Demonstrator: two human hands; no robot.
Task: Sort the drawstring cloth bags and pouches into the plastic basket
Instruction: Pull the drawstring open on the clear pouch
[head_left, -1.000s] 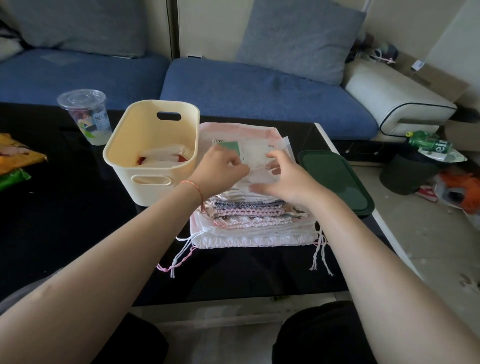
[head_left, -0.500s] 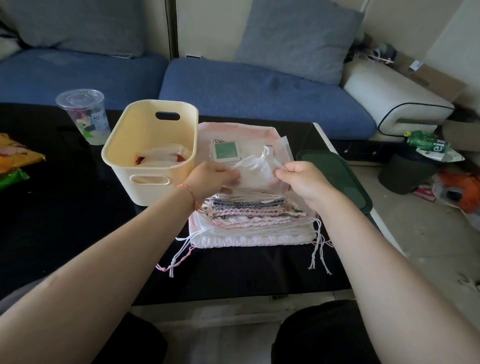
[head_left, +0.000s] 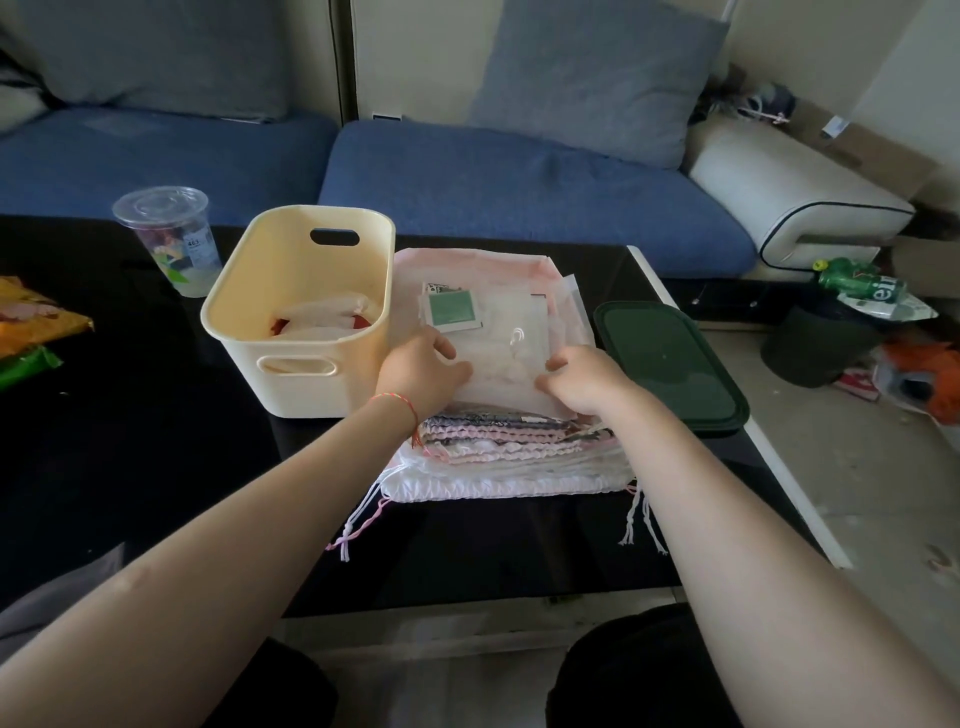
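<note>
Now the sheer pouch (head_left: 506, 358), bunched up a moment ago, lies flattened on the stack (head_left: 511, 441) beside the basket (head_left: 301, 322), pinched by left hand (head_left: 421, 371) and right hand (head_left: 584, 382), probably ready for lifting across.

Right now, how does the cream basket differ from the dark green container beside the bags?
The cream basket is tall and open-topped, showing cloth inside; the dark green container is low, flat and lidded, contents hidden. The basket sits left of the bag pile, the container right. Both rest on the black table.
</note>
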